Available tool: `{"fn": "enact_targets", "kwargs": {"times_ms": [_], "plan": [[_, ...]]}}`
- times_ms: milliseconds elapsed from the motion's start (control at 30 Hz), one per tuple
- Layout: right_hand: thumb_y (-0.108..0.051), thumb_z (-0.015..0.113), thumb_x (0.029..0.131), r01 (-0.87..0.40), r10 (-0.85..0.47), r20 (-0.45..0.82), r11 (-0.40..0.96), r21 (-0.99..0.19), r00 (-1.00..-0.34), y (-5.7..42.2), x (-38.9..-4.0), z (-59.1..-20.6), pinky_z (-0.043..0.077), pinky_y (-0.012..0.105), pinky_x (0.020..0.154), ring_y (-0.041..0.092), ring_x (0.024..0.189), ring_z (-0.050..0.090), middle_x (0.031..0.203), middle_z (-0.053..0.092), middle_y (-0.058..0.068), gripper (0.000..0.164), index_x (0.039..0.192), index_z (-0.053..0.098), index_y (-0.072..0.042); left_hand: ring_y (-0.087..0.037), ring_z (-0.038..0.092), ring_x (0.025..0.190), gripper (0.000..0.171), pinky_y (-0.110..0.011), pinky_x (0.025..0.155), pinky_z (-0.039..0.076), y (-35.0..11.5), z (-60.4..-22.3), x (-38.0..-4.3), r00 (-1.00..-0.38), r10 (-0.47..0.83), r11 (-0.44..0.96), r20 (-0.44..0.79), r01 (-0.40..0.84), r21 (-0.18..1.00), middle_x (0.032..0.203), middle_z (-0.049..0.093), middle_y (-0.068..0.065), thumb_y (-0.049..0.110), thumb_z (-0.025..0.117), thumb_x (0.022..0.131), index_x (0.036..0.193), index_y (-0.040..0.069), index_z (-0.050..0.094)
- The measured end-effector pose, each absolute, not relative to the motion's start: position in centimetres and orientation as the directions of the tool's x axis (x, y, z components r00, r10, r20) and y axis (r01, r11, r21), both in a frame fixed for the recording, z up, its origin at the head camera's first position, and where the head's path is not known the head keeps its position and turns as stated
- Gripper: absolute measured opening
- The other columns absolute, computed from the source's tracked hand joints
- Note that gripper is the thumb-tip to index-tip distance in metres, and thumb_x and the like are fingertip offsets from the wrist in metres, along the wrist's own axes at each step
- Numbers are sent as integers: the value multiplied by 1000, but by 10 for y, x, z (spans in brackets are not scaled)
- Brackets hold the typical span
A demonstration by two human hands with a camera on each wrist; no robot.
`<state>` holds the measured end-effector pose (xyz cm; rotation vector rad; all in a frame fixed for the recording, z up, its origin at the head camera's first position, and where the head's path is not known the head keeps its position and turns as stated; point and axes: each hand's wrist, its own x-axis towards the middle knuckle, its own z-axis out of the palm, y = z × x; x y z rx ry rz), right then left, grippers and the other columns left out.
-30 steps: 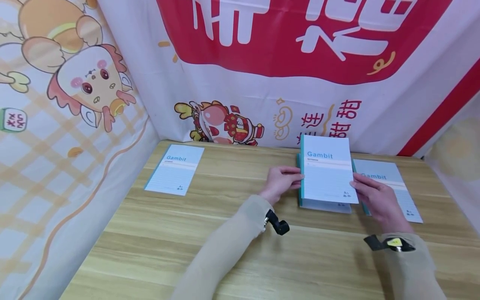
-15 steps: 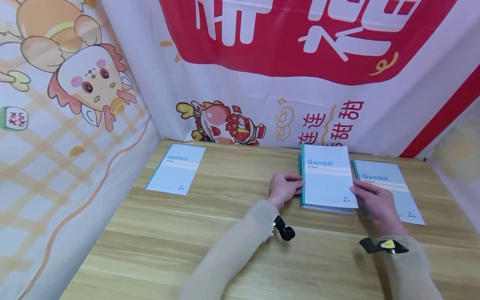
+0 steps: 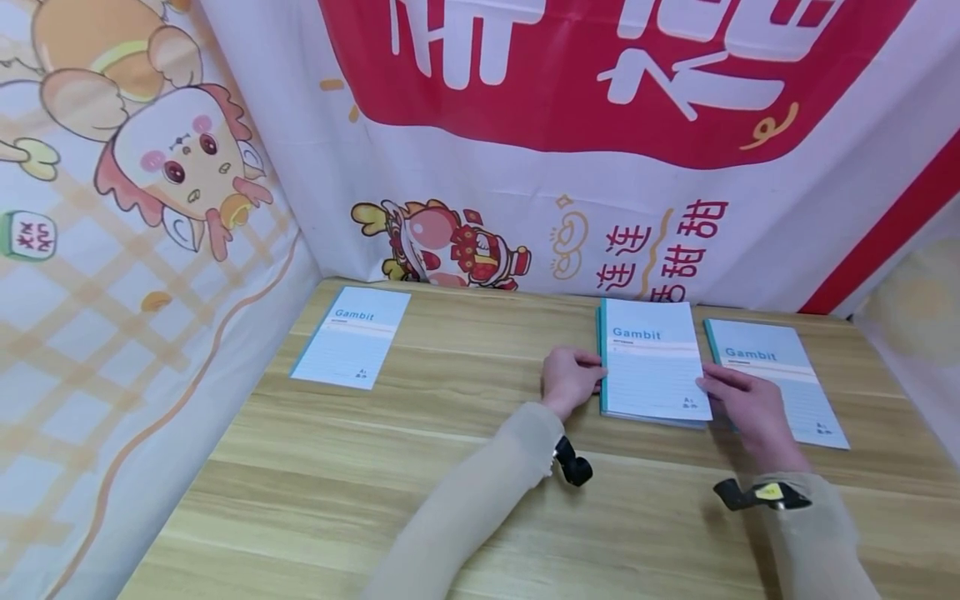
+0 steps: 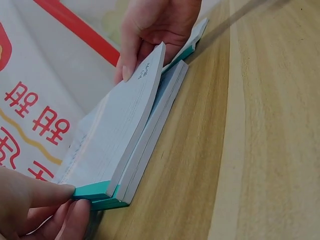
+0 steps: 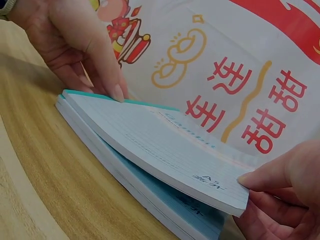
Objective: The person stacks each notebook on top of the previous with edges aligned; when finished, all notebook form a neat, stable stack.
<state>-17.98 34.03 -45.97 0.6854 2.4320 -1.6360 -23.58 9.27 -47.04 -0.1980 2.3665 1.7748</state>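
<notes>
I see the top notebook (image 3: 654,367) sitting lower and closer to the person than it was a second ago. It has come down over the pile (image 4: 154,132), so less of the cover beneath shows along its near edge. The left hand (image 3: 567,382) has its fingers (image 4: 55,194) clamped on the green spine, and the right hand (image 3: 753,412) pinches the opposite near corner, thumb (image 5: 265,175) on the cover.

In my left wrist view the spine meets the pile's spine, while the free side bends upward and leaves a wedge-shaped gap. My right wrist view shows the same gap, widest under the right fingers. So I judge the placing is nearly done on the spine side and unfinished at that raised corner. The edges look close to lined up, though not quite flush.

The pile lies on the bench (image 3: 337,467) near the back cloth (image 3: 465,133). The right notebook (image 3: 791,375) lies just beside it, partly behind the right hand, and the left notebook (image 3: 352,337) is well apart at the far left. I see no shift in either.
</notes>
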Motion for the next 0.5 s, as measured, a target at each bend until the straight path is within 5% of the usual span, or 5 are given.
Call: {"fn": "enact_targets", "kwargs": {"times_ms": [500], "plan": [[-41,61,103,427,303,-333,335,-840,-893,338,-179,-464,44,50,107,31,134,47,155,44,14,60,154,44,-16,-5,64,62,19,-21,58,56,92,-465,-230,-987,20,374,-160,-141,917,79,67,8,2,80,87,105,9,80]]}}
